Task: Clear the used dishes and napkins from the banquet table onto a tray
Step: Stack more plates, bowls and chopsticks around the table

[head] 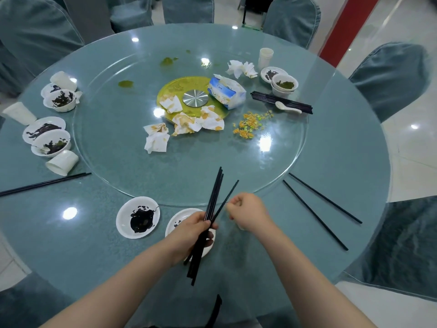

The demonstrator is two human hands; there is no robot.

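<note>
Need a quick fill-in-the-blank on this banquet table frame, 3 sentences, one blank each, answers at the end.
1. The left hand grips a bundle of black ____.
2. The tissue pack lies on the glass turntable beside its round ____ hub.
3. The white spoon rests on the chopstick pile on the table's ____ side.

Missing words: chopsticks; metal; right

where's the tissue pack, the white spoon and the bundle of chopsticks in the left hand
tissue pack point(226, 92), head view, middle of its blue and white wrapper
white spoon point(288, 107), head view, on its handle
bundle of chopsticks point(214, 197), head view, on the sticks above the left hand point(192, 227)
</note>
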